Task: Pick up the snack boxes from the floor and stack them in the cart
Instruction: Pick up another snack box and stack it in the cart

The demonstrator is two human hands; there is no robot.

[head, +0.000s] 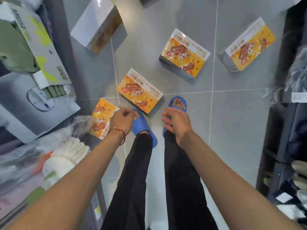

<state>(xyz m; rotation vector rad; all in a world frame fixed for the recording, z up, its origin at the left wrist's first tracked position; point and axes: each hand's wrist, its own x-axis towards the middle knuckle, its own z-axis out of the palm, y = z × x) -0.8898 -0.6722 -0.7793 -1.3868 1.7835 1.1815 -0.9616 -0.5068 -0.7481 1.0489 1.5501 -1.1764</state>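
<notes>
Several orange and white snack boxes lie on the grey tiled floor. One box (101, 117) lies near my left foot, partly under my left hand (122, 119). Another box (139, 90) lies just ahead of my feet. Farther off are a third box (184, 53) and one at the right (247, 45). A box (97, 24) at the top left stands tilted with its plain white side showing. My left hand hangs with loosely curled fingers and holds nothing. My right hand (176, 124) hangs beside it with relaxed fingers, also holding nothing. No cart is in view.
Shelving (54, 30) on the left carries cardboard cartons, a grey appliance box (33, 103) and stacked paper cups (73, 146). A dark rack (285, 113) with bagged goods lines the right. My feet in blue sandals (144, 128) stand in the aisle.
</notes>
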